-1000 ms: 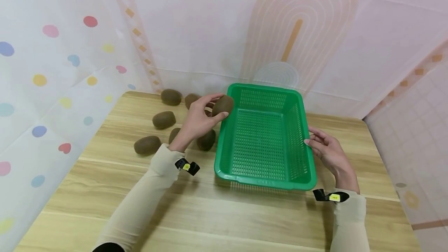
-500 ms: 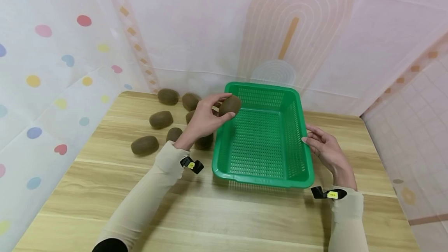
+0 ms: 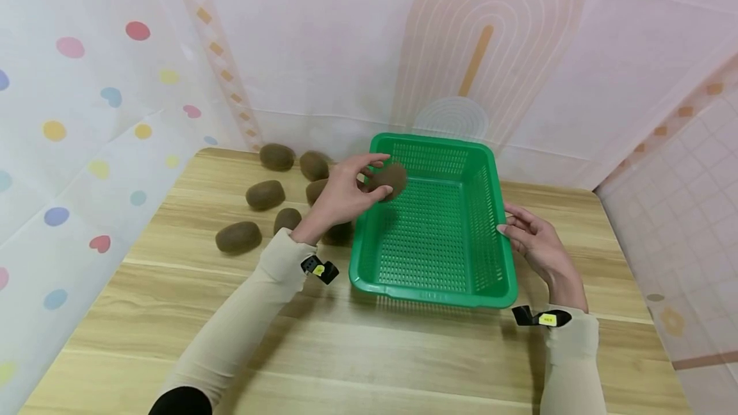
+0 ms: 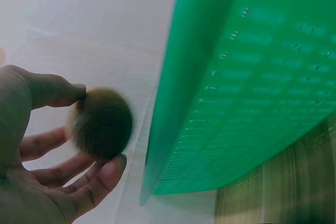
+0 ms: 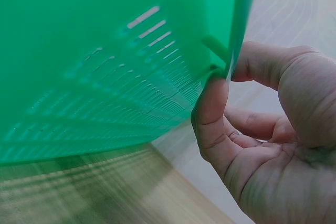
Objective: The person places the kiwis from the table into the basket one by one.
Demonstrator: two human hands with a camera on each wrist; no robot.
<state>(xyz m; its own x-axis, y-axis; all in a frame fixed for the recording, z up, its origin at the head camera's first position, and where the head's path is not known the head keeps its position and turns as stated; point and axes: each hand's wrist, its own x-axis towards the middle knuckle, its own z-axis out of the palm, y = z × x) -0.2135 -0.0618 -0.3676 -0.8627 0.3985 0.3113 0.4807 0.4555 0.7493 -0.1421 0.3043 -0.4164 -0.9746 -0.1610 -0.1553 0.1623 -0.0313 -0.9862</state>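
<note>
Over the left rim of a green plastic basket (image 3: 426, 235) is my left hand (image 3: 346, 194), thumb and fingers spread around a brown kiwi (image 3: 392, 179). In the left wrist view the kiwi (image 4: 105, 124) is blurred while the hand (image 4: 47, 150) is sharp; the kiwi lies at the fingertips, seemingly loose from the grip. My right hand (image 3: 536, 245) pinches the basket's right rim between thumb and fingers, as the right wrist view shows at the basket wall (image 5: 105, 77). The basket's visible floor holds nothing.
Several kiwis lie on the wooden table (image 3: 346, 357) left of the basket, among them one kiwi (image 3: 239, 237) nearest the front and another kiwi (image 3: 277, 157) at the back. My left forearm partly covers others. A patterned cloth wall (image 3: 323, 50) stands behind.
My left hand has carried the kiwi rightward over the basket's rim. Its fingers have loosened and the kiwi sits lower between them. The right hand keeps its hold on the rim.
</note>
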